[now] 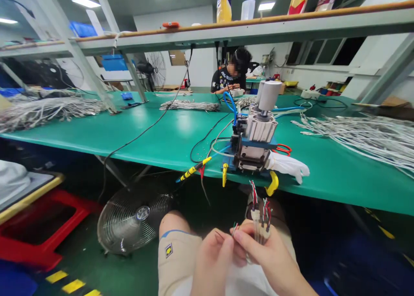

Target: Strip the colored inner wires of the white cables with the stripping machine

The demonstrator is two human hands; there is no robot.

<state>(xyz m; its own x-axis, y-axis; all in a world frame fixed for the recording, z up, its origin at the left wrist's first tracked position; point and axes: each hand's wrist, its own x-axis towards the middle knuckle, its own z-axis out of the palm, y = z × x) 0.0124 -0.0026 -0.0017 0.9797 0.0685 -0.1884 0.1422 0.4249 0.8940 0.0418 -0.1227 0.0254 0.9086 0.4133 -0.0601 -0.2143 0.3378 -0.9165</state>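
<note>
My left hand point(213, 259) and my right hand point(271, 255) meet low in the picture, above my lap. The right hand holds a small bundle of white cables point(260, 214) upright, their stripped red, green and white wire ends fanned out at the top. The left hand's fingertips pinch thin wire ends beside my right thumb. Just beyond the hands, at the green table's near edge, stands a small pneumatic press point(257, 134) with a silver cylinder and blue air hoses.
A white glove point(287, 164) and red-handled scissors point(283, 148) lie beside the press. Piles of white cables point(365, 136) cover the green table point(145, 136) right and left. A floor fan point(136, 218) and a red stool point(45, 227) stand below left. A person sits working at the far side.
</note>
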